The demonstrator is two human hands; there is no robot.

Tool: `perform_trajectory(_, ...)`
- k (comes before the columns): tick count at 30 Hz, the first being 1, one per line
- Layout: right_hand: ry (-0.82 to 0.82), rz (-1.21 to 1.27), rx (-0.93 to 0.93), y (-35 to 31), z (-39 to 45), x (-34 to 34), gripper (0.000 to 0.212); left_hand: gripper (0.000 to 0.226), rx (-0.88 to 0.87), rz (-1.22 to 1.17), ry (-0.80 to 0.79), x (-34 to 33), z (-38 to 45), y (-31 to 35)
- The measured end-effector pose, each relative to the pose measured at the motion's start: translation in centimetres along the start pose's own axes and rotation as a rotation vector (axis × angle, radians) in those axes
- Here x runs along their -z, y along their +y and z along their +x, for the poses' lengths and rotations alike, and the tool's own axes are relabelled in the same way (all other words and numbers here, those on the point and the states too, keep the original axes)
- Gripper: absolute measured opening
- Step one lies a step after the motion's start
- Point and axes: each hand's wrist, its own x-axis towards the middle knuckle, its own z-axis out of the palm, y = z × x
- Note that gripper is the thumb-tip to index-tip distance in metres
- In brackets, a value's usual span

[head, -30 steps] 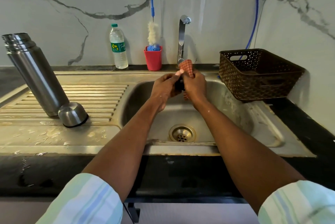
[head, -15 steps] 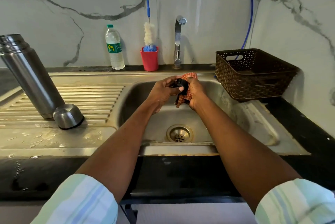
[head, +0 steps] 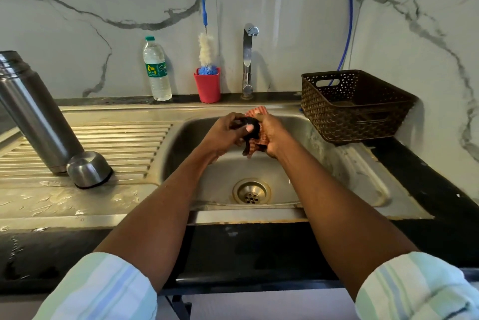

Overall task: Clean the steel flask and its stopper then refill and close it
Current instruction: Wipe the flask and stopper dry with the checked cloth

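Over the sink basin, the left hand pinched the small black stopper while the right hand clutched a checked cloth at its three o'clock; wet, light, probably slippery. The steel flask stood at nine o'clock.

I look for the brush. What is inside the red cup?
A bottle brush stands in the red cup: blue bristles at the rim, white tuft and blue handle above. The cup's bottom is hidden.

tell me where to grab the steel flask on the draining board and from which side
Grip the steel flask round its plain mid-body, coming from its right side. It stands open-mouthed, the steel cup sits against its base, and both hands are busy over the sink.
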Motion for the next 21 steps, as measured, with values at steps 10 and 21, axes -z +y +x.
perform_trajectory(10,0.215,-0.124,0.088,0.6,1.0,0.1,0.025,0.049,-0.218,0.466,0.119,-1.6,-0.5,0.4)
perform_trajectory(21,0.192,0.153,0.309,-0.4,1.0,-0.5,0.031,0.041,0.074,0.267,0.455,1.5,0.5,-1.0)
